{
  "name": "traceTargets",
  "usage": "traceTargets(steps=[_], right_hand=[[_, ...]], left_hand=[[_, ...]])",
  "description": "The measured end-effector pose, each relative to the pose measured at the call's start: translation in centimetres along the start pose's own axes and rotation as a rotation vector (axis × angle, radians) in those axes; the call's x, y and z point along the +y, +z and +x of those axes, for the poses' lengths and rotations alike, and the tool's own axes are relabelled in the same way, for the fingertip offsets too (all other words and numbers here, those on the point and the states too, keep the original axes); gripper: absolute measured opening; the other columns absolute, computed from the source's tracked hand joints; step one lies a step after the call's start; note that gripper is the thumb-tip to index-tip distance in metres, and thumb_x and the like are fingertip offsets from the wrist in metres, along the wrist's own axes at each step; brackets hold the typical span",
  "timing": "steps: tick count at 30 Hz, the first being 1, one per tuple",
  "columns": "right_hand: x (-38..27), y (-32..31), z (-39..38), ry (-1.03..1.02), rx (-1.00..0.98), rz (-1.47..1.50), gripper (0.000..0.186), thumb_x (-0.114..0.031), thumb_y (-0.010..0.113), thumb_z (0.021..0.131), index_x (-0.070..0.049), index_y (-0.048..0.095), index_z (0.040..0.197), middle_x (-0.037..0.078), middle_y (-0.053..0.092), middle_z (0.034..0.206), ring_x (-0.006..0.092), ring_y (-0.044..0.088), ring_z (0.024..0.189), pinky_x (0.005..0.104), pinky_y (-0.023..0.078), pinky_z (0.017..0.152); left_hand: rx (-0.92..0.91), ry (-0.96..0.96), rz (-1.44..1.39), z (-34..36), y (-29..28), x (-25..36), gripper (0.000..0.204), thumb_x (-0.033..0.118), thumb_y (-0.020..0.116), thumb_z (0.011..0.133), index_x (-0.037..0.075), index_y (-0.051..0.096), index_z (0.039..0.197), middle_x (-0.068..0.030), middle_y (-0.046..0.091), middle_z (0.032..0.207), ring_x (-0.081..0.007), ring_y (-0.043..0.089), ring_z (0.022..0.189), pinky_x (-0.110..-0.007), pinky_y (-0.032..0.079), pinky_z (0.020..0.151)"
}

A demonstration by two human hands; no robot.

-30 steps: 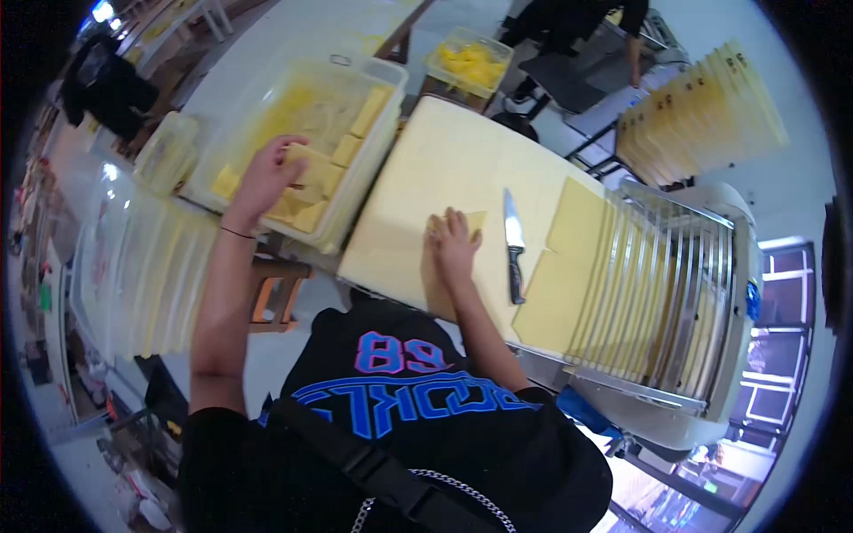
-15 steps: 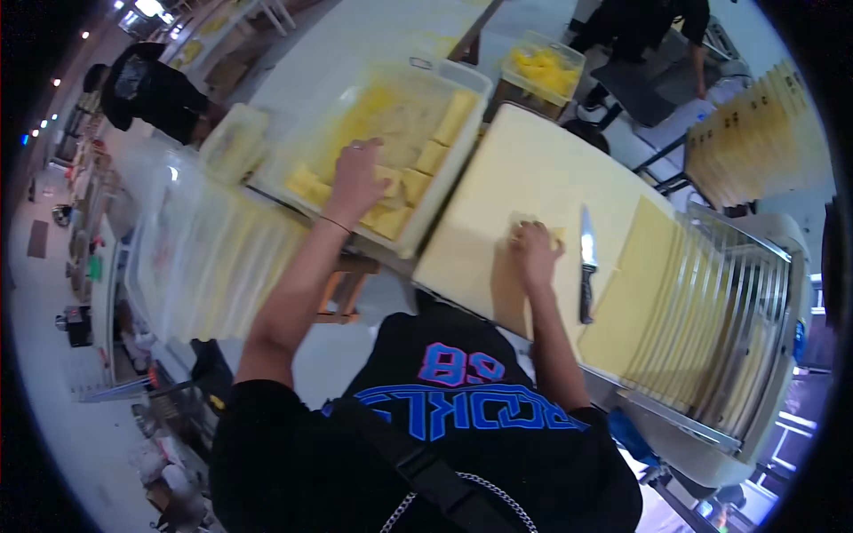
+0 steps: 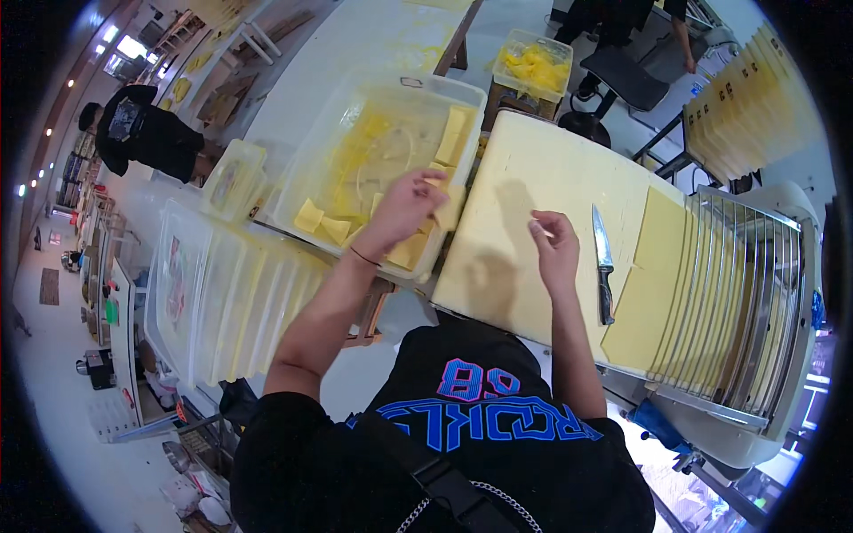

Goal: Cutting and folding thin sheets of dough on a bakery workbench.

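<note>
My left hand [image 3: 404, 206] reaches over the rim of a clear plastic bin [image 3: 330, 131] and grips a yellow rectangular piece [image 3: 450, 210] at the bin's near right corner. Several more yellow pieces [image 3: 322, 222] lie in the bin. My right hand [image 3: 555, 250] rests on the pale yellow cutting board [image 3: 524, 169], fingers curled together, with nothing visible in them. Just right of that hand, a black-handled knife [image 3: 603, 264] lies on the board. Flat yellow slabs [image 3: 656, 266] lie beyond the knife.
A metal wire rack [image 3: 755, 302] stands at the board's right. A small bin of yellow scraps [image 3: 531, 67] sits at the back. Stacked yellow trays [image 3: 751, 107] stand far right, clear lidded bins [image 3: 222, 293] at left. A person in black [image 3: 142, 133] stands far left, another person [image 3: 622, 18] behind.
My left hand has drawn back from the middle of the bin to its near right corner. My right hand stays on the board by the knife; the view has shifted.
</note>
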State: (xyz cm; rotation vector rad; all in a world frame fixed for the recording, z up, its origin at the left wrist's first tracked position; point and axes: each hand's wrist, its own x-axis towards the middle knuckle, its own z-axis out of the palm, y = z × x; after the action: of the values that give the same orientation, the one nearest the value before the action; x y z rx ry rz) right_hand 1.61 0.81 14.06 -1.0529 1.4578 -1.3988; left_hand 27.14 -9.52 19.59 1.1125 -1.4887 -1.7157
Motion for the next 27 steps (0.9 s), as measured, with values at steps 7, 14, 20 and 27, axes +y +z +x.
traceTargets(steps=[7, 14, 20, 27], right_hand=[[9.4, -5.4, -0.6, -0.151, 0.291, -1.334, 0.037, -0.029, 0.049, 0.095, -0.01, 0.057, 0.125, 0.013, 0.051, 0.136, 0.0306, 0.043, 0.13, 0.0494, 0.033, 0.103], [7.8, -5.1, -0.3, -0.062, 0.222, -1.148, 0.04, -0.03, 0.053, 0.088, -0.015, 0.059, 0.124, 0.012, 0.051, 0.132, 0.032, 0.048, 0.121, 0.0495, 0.036, 0.092], [9.8, -7.4, 0.6, -0.268, 0.379, -1.116, 0.017, -0.024, 0.062, 0.078, -0.012, 0.063, 0.09, 0.009, 0.06, 0.115, 0.0289, 0.055, 0.103, 0.0484, 0.039, 0.084], [1.7, -6.5, 1.1, -0.032, 0.152, -0.411, 0.013, -0.003, 0.067, 0.075, -0.003, 0.06, 0.086, 0.007, 0.062, 0.075, 0.0187, 0.058, 0.064, 0.0313, 0.047, 0.063]], left_hand=[[0.147, -0.008, 0.313, 4.1, -5.2, 3.3, 0.029, 0.01, 0.062, 0.083, 0.005, 0.064, 0.112, -0.0017, 0.06, 0.085, -0.009, 0.052, 0.071, -0.022, 0.046, 0.062], [0.057, 0.118, 0.759, 5.7, -9.3, -3.1, 0.042, 0.009, 0.068, 0.068, 0.004, 0.064, 0.11, -0.01, 0.065, 0.103, -0.0245, 0.059, 0.095, -0.034, 0.046, 0.089], [0.079, 0.335, 1.058, 5.7, -7.0, -2.0, 0.044, 0.007, 0.071, 0.065, 0.005, 0.062, 0.108, -0.0134, 0.058, 0.099, -0.0312, 0.055, 0.093, -0.038, 0.046, 0.086], [-0.205, 0.474, 0.528, 3.7, 7.5, 4.9, 0.048, 0.006, 0.07, 0.079, 0.003, 0.052, 0.123, -0.0153, 0.058, 0.106, -0.0246, 0.058, 0.093, -0.034, 0.049, 0.082]])
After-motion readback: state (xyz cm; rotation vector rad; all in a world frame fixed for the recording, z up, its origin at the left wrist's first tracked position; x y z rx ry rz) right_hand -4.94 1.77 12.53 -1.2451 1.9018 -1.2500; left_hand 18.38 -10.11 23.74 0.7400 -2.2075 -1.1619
